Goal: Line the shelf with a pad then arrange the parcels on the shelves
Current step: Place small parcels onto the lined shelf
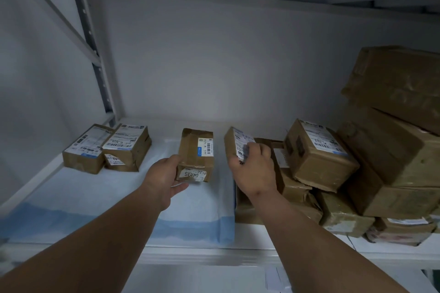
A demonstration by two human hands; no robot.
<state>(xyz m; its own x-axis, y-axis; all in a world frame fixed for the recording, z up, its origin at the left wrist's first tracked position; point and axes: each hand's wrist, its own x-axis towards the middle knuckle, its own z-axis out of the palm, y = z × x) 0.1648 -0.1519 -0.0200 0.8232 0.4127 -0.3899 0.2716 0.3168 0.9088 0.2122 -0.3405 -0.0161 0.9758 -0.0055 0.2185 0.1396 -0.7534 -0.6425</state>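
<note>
Seen from above and behind two bare forearms reaching into a white metal shelf (214, 248). Lined on its left and middle stretch with a thin pale-blue pad (95, 207), soft and slightly rumpled, darker blue along the front edge, ending just short of the heap at the right.

Left hand (164, 178) curled round the near left corner of a small brown carton (196, 153) lying on the pad near its right edge, thumb on top, fingers tucked beneath. Right hand (253, 169) wrapped over a second small carton (238, 145), tilted on edge at the pad's right border, fingers across its white barcode label.

Toward the shelf's back left corner, a pair of labelled cartons (107, 148) touching side by side on the pad. At the right end, off the pad, a loose pile of larger boxes (392, 150), tape-wrapped, dented, crumpled at the corners.

Probably light, judging by the one-handed holds. Corrugated card: stiff enough to take by opposite faces, yet soft at the corners. Glossy tape likely slick, so better gripped on bare card or paper label. Pad apt to bunch under a dragged carton; lifting clear seems safer.
</note>
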